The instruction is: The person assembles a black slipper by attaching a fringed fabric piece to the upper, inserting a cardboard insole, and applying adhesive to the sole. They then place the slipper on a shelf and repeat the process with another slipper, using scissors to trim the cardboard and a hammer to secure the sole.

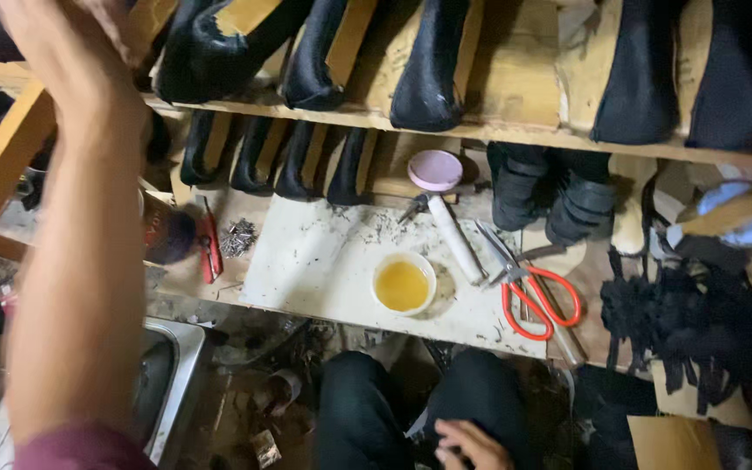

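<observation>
Overhead, left hand [71,39] raised to the upper shelf [515,130], closed around the heel end of a black shoe upper on its wooden last [2,39], one of a row stored toe-down there. Right hand [472,446] low on the lap, fingers loosely curled, holding nothing. Within easy reach on the white work board [324,261]: small bowl of yellow glue [403,284], red-handled scissors [537,296], pink lid [435,170].

A small bowl [403,284] of amber liquid is sitting on the pale worktop [324,261], red-handled scissors [528,292] are lying just beside it — a pink lid [435,170] and a white tube [457,238] are resting behind, black scraps [698,322] are piling at one side.
</observation>
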{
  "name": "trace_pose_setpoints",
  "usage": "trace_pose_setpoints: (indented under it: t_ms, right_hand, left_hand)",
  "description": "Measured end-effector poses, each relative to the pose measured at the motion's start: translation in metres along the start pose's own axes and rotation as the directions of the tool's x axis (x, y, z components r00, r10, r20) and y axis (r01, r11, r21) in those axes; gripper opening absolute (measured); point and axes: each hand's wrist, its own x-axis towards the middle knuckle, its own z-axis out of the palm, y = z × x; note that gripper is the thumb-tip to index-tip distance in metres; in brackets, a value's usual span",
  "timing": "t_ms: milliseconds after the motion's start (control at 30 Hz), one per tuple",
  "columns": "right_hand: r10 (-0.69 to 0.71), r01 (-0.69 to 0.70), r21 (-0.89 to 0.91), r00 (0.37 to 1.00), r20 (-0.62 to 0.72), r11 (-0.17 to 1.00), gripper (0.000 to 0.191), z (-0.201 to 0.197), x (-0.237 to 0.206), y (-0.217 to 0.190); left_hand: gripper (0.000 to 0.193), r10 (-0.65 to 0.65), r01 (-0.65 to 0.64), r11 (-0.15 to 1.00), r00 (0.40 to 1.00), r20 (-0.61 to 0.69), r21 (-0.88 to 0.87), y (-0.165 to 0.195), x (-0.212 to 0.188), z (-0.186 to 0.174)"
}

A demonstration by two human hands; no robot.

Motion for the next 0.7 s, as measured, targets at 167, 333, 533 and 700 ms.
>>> trace_pose_setpoints:
  t_ms: [167,333,533,700]
  right_hand:
    - [0.193,-0.179,0.092,0.963,-0.188,0.98,0.022,-0.078,0.054,-0.086]
    - [0.038,-0.034,0.02,0.98,-0.194,0.999,0.03,-0.122,0.17,-0.138]
    - [-0.317,0.258,-0.395,0.944,-0.092,0.882,0.047,-0.099,0.336,-0.155]
    - [-0.177,0.138,-0.547,0.984,-0.02,0.826,0.071,-0.071,0.421,-0.164]
  left_hand:
    - [0.04,-0.352,0.212,0.853,0.909,0.225,0.478,-0.022,-0.241,-0.052]
    - [0.022,-0.744,0.703,0.613,0.667,-0.035,0.359,-0.001,-0.459,-0.04]
    - [0.008,-0.42,0.144,0.635,0.889,0.182,0.759,-0.001,-0.505,-0.055]
    - [0.008,-0.358,0.042,0.611,0.905,0.229,0.791,-0.007,-0.471,-0.06]
